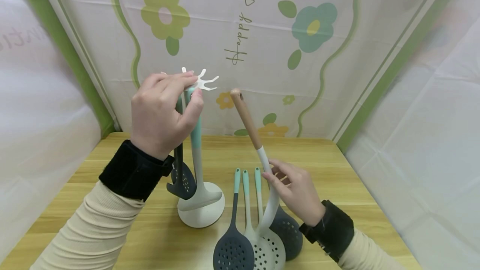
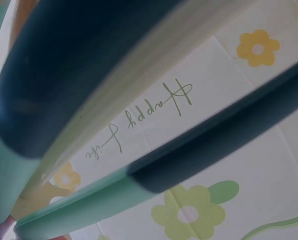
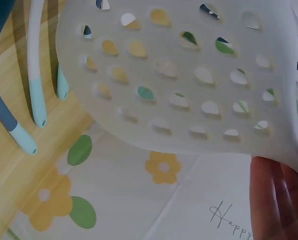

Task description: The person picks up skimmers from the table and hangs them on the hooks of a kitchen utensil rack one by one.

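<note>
- Overall, I have pale, creased fabric walls (image 1: 210, 45) around the work area, edged in green and printed with flowers and script.
- Table (image 1: 322, 157): flat, yellowish wood grain.
- Stand (image 1: 204, 218): white, upright on the table; round base, branching hooks on top.
- Perforated skimmer (image 1: 245, 116): brown wood-look handle, white neck; my right wrist view shows drop-shaped holes. Tilted, raised just above the utensils lying right of the stand: dark turner (image 1: 233, 251), pale perforated utensils (image 1: 262, 250), dark perforated utensil (image 1: 288, 232).
- Pale ladle (image 1: 198, 199): turquoise grip, upright at the stand, beside a dark slotted utensil (image 1: 185, 180).
- Left hand (image 1: 159, 109): fingers bent over the stand's top, gripping it, thumb against the ladle's grip.
- Right hand (image 1: 294, 186): fingers and thumb nearly closed, pinching the skimmer's neck.
</note>
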`<state>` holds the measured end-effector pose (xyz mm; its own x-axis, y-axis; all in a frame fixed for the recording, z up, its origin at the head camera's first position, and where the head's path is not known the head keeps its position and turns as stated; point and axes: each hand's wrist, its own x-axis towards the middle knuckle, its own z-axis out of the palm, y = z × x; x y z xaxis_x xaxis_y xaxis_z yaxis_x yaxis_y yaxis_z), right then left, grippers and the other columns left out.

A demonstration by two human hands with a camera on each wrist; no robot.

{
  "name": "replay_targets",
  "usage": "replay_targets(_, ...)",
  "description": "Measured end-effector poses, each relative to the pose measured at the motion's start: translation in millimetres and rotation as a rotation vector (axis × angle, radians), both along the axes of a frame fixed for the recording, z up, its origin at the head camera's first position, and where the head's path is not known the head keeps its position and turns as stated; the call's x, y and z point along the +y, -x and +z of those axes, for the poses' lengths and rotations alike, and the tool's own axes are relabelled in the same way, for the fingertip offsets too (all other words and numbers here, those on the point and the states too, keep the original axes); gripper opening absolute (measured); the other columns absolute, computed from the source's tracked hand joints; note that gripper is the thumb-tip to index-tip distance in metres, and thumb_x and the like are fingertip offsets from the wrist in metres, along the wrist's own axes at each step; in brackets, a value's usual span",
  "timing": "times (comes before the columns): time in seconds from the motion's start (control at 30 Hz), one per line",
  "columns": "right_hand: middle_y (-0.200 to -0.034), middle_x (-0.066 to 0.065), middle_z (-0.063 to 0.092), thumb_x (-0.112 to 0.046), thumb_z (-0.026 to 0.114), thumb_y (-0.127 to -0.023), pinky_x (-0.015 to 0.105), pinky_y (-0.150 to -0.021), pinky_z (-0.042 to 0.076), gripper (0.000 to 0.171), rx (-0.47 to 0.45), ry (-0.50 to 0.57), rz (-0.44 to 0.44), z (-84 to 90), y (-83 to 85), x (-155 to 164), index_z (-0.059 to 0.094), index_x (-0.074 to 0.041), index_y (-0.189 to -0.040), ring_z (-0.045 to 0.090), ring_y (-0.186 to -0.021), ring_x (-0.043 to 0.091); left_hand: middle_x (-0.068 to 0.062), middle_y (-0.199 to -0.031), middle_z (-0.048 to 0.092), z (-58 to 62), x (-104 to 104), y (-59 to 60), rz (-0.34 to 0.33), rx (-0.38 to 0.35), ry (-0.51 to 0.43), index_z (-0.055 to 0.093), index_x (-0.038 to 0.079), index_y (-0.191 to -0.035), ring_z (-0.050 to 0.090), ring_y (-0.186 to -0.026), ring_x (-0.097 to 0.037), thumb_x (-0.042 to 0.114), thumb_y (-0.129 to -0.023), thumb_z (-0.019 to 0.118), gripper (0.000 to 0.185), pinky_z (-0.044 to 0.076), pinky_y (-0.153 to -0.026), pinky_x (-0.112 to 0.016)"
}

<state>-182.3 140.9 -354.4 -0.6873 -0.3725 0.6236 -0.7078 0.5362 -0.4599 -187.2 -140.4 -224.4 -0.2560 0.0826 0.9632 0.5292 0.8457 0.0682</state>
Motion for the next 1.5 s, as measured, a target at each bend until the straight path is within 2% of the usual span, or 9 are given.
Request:
replay_targets(0.43, -0.082, 0.004, 0.071, -0.001, 0.07, -0.086, 0.017, -0.059, 0.055, 0.03, 0.073, 0.037, 0.093, 4.6, -1.7, -10, 0.069, -0.001, -0.116, 0.067, -0.069, 0.011, -0.017, -0.101, 0.076, 1.0, 1, -0.5, -0.009, 0.009, -0.02, 0.076, -0.003, -0.101, 0.066, -0.09, -0.04, 0.031, -0.091, 0.045, 0.048, 0.052, -0.084, -0.049)
replay_targets(0.8, -0.085, 0.006, 0.071, -0.001, 0.067, -0.089, 0.019, -0.06, 0.056, 0.031, 0.037, 0.031, 0.122, 9.6, -4.1, -14, 0.067, -0.001, -0.12, 0.067, -0.071, 0.013, -0.018, -0.101, 0.076, 0.9, 0, 0.0, -0.009, 0.007, -0.015, 0.076, -0.004, -0.101, 0.067, -0.09, -0.04, 0.031, -0.091, 0.046, 0.047, 0.053, -0.084, -0.048)
replay_targets(1.5, -0.086, 0.007, 0.072, 0.001, 0.067, -0.088, 0.018, -0.059, 0.055, 0.033, 0.067, 0.04, 0.165, 14.2, -4.0, -24, 0.066, 0.0, -0.121, 0.067, -0.071, 0.012, -0.018, -0.101, 0.076, -0.2, 1, 0.3, -0.009, 0.008, -0.015, 0.076, -0.004, -0.101, 0.066, -0.089, -0.04, 0.031, -0.091, 0.045, 0.048, 0.053, -0.082, -0.048)
